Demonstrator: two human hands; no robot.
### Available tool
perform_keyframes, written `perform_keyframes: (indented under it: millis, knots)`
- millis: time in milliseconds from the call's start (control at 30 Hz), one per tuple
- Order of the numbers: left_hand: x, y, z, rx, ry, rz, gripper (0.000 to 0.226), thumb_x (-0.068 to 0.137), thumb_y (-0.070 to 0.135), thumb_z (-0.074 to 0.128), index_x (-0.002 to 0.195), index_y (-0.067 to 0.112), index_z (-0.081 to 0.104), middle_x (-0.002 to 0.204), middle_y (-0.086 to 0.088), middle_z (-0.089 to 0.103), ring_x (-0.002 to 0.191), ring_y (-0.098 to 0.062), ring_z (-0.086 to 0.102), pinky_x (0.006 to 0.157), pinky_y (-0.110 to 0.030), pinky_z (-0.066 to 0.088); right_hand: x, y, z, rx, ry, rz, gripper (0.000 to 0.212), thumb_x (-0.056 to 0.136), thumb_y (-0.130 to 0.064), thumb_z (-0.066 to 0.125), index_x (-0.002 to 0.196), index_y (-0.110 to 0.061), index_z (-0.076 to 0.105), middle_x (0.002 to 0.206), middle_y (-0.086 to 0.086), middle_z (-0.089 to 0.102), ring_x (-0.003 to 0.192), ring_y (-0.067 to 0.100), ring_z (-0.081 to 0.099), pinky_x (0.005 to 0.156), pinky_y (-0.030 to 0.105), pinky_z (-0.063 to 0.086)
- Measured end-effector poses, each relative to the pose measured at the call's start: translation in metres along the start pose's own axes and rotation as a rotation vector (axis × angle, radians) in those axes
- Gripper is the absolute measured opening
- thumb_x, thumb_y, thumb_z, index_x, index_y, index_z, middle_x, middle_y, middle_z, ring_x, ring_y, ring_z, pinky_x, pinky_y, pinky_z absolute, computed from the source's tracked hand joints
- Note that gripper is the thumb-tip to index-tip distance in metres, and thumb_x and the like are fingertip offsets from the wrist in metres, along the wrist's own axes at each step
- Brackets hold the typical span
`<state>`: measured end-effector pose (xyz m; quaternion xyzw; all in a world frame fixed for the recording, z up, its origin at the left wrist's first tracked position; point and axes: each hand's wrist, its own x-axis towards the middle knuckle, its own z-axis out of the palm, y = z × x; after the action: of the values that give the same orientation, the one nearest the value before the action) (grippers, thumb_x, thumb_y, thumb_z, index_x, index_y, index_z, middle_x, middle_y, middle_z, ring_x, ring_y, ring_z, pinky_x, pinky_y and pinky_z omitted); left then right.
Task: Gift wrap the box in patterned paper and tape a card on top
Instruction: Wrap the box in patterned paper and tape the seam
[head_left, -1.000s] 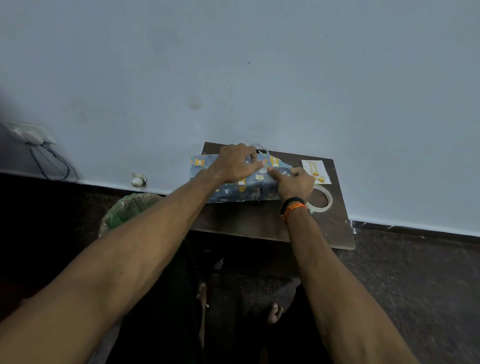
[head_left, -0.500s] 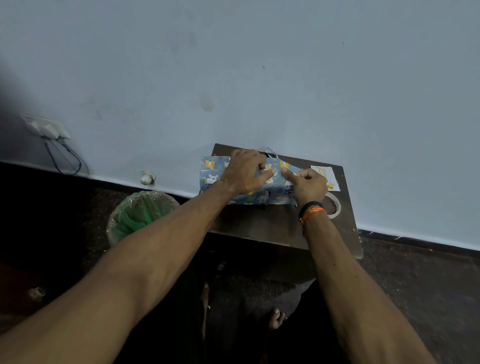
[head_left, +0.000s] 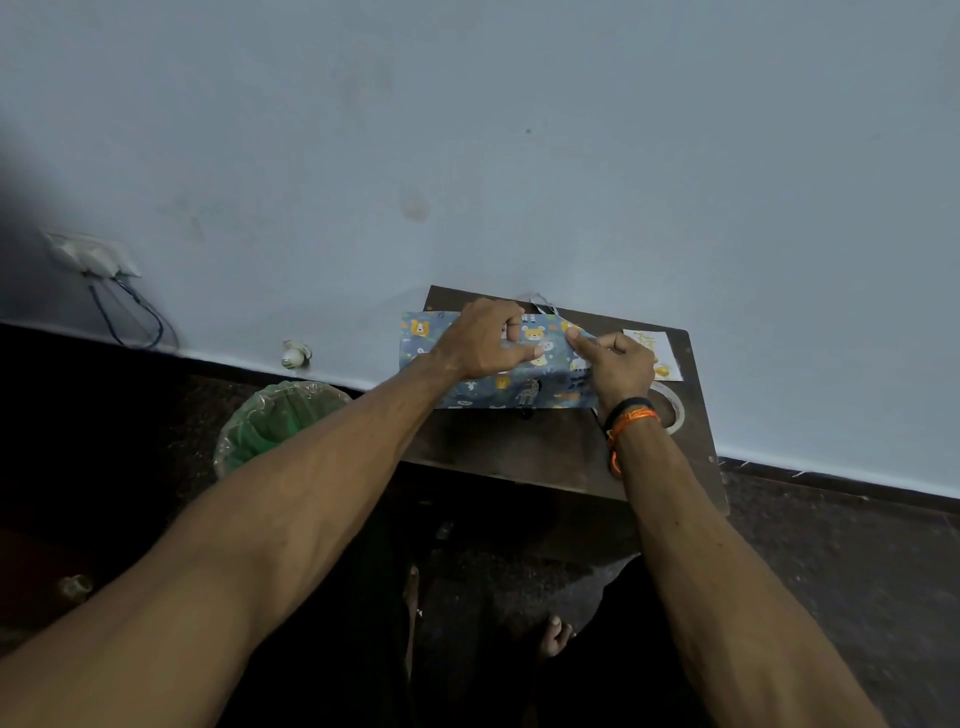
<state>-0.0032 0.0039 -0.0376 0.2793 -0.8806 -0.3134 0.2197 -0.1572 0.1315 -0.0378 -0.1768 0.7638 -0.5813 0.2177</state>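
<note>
A box covered in blue paper with animal prints (head_left: 483, 392) lies on a small dark wooden table (head_left: 524, 447) against the wall. My left hand (head_left: 485, 338) presses flat on top of the paper, fingers spread across the fold. At the box's right end my right hand (head_left: 615, 364) pinches the paper, index finger pointing left along the top. A white card with yellow marks (head_left: 657, 345) lies on the table right of the box. A roll of clear tape (head_left: 672, 410) sits partly behind my right wrist. The box itself is hidden under the paper.
A bin lined with a green bag (head_left: 275, 421) stands on the floor left of the table. A wall socket with a cable (head_left: 93, 257) is at far left. My bare feet (head_left: 556, 634) show on the dark floor below the table edge.
The view has shifted slightly. My right hand's index finger has slid along the top fold at the box's right end; the left hand stays pressed on the paper.
</note>
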Motion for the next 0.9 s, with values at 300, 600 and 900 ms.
perform_keyframes:
  millis: [300, 600, 900]
  knots:
    - [0.001, -0.004, -0.010, -0.125, -0.066, -0.009, 0.020, 0.082, 0.019, 0.083, 0.081, 0.005, 0.068, 0.112, -0.009, 0.074, 0.125, -0.011, 0.056, 0.090, -0.020, 0.039, 0.006, 0.001, -0.001, -0.142, 0.048, -0.040, 0.033, 0.075, -0.039, 0.088, 0.066, -0.016, 0.067, 0.067, -0.002, 0.067, 0.063, 0.012, 0.059, 0.061, 0.029, 0.046]
    - [0.003, -0.005, -0.009, -0.145, -0.065, -0.027, 0.012, 0.086, 0.011, 0.077, 0.083, 0.002, 0.070, 0.118, -0.008, 0.072, 0.120, -0.006, 0.055, 0.096, -0.025, 0.042, -0.007, -0.009, 0.010, -0.601, 0.228, -0.567, 0.023, 0.075, -0.032, 0.085, 0.082, -0.017, 0.069, 0.105, 0.008, 0.063, 0.102, 0.033, 0.054, 0.084, 0.045, 0.046]
    - [0.009, -0.010, -0.011, -0.099, -0.090, 0.048, 0.007, 0.086, 0.005, 0.073, 0.084, 0.003, 0.067, 0.101, -0.007, 0.074, 0.114, -0.022, 0.064, 0.096, -0.033, 0.052, -0.055, 0.027, 0.028, -0.723, -0.119, -1.086, 0.019, 0.084, -0.022, 0.076, 0.096, -0.007, 0.074, 0.099, 0.010, 0.071, 0.087, 0.028, 0.065, 0.078, 0.040, 0.053]
